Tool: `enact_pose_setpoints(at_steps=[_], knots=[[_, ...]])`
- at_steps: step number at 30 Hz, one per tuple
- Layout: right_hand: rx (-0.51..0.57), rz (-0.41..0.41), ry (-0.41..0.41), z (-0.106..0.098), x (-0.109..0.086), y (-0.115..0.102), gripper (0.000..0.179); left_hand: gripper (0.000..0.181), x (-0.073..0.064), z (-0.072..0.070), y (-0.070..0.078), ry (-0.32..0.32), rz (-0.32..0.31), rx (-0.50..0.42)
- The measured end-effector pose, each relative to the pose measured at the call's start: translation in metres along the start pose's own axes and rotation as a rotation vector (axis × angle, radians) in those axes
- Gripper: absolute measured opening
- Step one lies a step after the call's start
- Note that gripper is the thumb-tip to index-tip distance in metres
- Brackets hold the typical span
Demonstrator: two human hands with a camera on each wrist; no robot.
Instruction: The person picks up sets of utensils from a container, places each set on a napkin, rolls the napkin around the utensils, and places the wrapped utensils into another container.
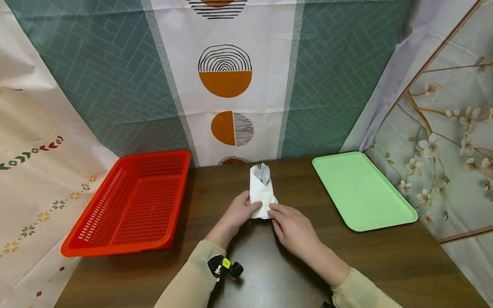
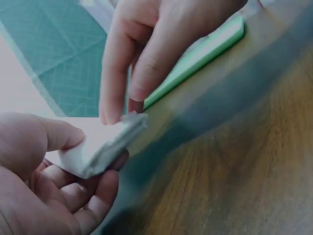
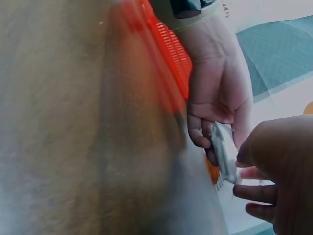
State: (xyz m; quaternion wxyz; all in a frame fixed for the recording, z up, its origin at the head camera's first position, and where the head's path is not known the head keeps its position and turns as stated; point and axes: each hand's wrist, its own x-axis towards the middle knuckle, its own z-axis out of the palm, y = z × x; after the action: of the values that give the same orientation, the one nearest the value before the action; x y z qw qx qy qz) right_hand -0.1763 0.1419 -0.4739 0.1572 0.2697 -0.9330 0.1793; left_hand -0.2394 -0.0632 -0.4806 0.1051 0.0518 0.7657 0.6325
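Observation:
A folded white paper napkin [image 1: 261,205] forms a pouch, with a light plastic spoon [image 1: 265,173] and a fork [image 1: 258,167] sticking out of its far end. My left hand [image 1: 239,210] grips the lower left side, its thumb on top and fingers underneath, as the left wrist view shows. From the other side my right hand [image 1: 295,226] touches the napkin's right edge with its fingertips. Its thumb [image 2: 146,73] hangs just off the paper in the left wrist view. The bundle is tilted between both hands, its edge [image 3: 225,152] facing the right wrist camera.
On the left stands a red perforated plastic basket [image 1: 173,214]. A light green tray [image 1: 363,190] lies at the right of the brown wooden table [image 1: 269,278]. Patterned cloths [image 1: 331,77] hang behind and at both sides. A small black camera device [image 1: 225,265] sits on the left wrist.

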Motion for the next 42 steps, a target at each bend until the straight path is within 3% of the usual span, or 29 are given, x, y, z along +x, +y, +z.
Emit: enact_pose_setpoints(at_steps=[7, 12, 17, 25, 32, 42], knots=[[0.081, 0.021, 0.18, -0.009, 0.01, 0.001, 0.018, 0.036, -0.009, -0.003, 0.01, -0.027, 0.041, -0.141], [0.173, 0.053, 0.313, -0.015, 0.018, -0.001, 0.016, 0.035, -0.014, -0.004, 0.018, -0.025, 0.054, -0.179], [0.269, 0.099, 0.389, -0.021, 0.025, -0.006, 0.017, 0.036, -0.02, -0.005, 0.029, -0.007, 0.078, -0.212], [0.456, 0.244, 0.378, -0.029, 0.031, -0.009, 0.021, 0.04, -0.028, -0.006, 0.042, 0.015, 0.098, -0.24], [0.64, 0.372, 0.351, -0.032, 0.034, -0.013, 0.027, 0.038, -0.031, -0.005, 0.042, 0.053, 0.149, -0.286], [0.808, 0.438, 0.322, -0.032, 0.038, -0.015, 0.029, 0.037, -0.032, -0.004, 0.041, 0.077, 0.198, -0.289]])
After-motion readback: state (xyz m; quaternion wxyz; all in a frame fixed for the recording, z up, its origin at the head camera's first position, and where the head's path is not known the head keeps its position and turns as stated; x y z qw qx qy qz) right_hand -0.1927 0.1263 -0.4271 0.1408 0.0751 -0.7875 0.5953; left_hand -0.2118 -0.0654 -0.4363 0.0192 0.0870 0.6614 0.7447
